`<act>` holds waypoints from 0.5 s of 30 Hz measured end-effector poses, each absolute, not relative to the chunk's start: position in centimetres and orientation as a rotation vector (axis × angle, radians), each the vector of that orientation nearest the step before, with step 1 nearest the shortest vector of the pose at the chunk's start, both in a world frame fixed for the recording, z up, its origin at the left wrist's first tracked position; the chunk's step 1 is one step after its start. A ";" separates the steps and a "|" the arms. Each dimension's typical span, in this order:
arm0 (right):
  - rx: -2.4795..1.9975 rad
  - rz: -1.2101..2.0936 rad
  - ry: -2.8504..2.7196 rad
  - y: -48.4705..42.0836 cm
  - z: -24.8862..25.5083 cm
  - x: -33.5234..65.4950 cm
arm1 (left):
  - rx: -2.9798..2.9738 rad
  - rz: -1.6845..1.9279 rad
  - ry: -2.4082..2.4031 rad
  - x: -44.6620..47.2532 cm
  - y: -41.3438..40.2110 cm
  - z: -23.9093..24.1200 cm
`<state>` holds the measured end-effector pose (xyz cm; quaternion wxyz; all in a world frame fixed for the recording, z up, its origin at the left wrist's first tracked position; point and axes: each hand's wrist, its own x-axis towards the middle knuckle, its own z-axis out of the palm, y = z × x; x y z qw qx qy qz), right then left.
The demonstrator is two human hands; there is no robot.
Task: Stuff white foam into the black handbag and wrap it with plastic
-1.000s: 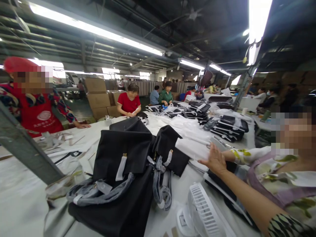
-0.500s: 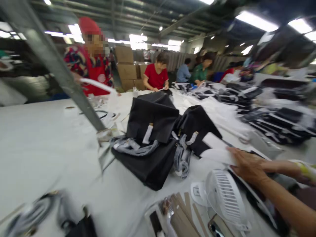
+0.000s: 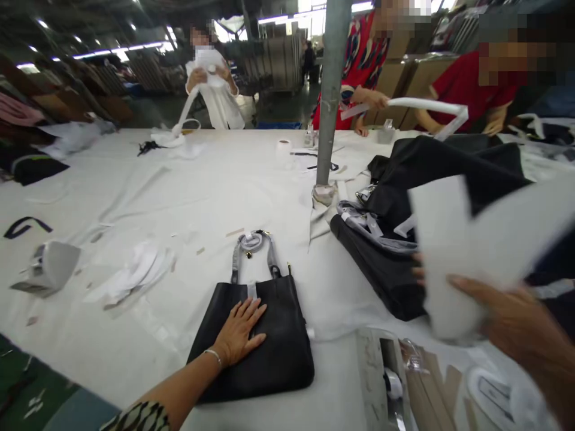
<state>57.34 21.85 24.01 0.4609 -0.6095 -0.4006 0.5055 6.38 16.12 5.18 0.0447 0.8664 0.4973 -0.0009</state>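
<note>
My left hand lies flat, fingers spread, on a black handbag resting on the white-covered table. Beyond the bag's top edge stretch its handles, wrapped in clear film, with a coiled strap between them. At the right, my right hand grips white sheets, which are smeared by motion; whether they are paper or foam I cannot tell. Behind these sheets, more black bags with wrapped handles are piled, partly covered by them.
A metal post rises from the table. Loose white strips and a grey device lie left. A grey box and brown strips are in front right. Co-workers, one in white, stand across the table.
My view has swung left. Both hands were together over white pieces at the right; now the left presses on the handbag, and the right has lifted white sheets leftward.
</note>
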 end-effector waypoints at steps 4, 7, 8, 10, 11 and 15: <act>-1.433 1.604 -0.883 25.9 21.4 45.0 | 2.680 0.082 1.509 5.9 16.0 4.8; -1.677 1.438 -0.901 28.5 16.0 40.1 | 2.692 0.112 1.507 5.6 16.0 4.3; -1.738 1.371 -0.896 28.7 14.4 39.5 | 2.691 0.123 1.508 5.6 16.0 4.1; -1.818 1.276 -0.903 28.2 12.4 39.4 | 2.678 0.156 1.517 5.5 16.0 3.9; -1.848 1.237 -0.924 27.7 12.0 39.8 | 2.668 0.174 1.521 5.5 16.0 3.8; -1.938 1.087 -1.065 25.3 13.2 41.4 | 2.633 0.231 1.496 5.5 16.0 3.6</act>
